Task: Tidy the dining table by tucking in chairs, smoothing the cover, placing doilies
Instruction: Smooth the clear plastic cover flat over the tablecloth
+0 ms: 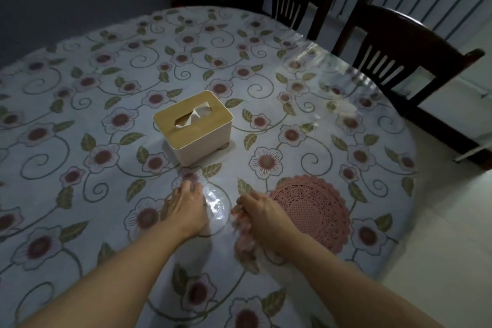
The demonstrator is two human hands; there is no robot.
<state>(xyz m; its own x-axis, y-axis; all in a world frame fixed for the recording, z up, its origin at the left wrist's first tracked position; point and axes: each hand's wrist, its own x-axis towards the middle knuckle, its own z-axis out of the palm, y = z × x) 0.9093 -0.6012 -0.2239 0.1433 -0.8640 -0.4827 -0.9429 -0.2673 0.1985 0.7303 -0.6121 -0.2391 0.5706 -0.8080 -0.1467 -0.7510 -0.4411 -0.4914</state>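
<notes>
A: What is in the middle of the picture?

B: A tissue box (pixel 193 126) with a wooden lid. It sits on the round surface (pixel 80 88), which has a flowery cover with clear plastic on top.

A: Where are the hands?

B: Both are low in the middle. The left hand (pixel 186 208) lies on the plastic cover, fingers spread and pressing down, holding nothing. Just right of it is a bright shiny spot on the plastic.

A: And the other hand?

B: The right hand (pixel 262 212) has its fingers curled round some pink doilies (pixel 245 234). They hang down from the hand and look blurry, so I cannot tell how many there are.

A: Any more doilies?

B: Yes, one round pink lace doily (pixel 314 208) lies flat on the surface, right beside that hand, at the lower right.

A: And the chairs?

B: Two dark wooden chairs. One chair (pixel 295 0) is at the top, close to the surface edge. The other chair (pixel 404 61) is at the upper right, turned a bit and standing away from the edge
</notes>
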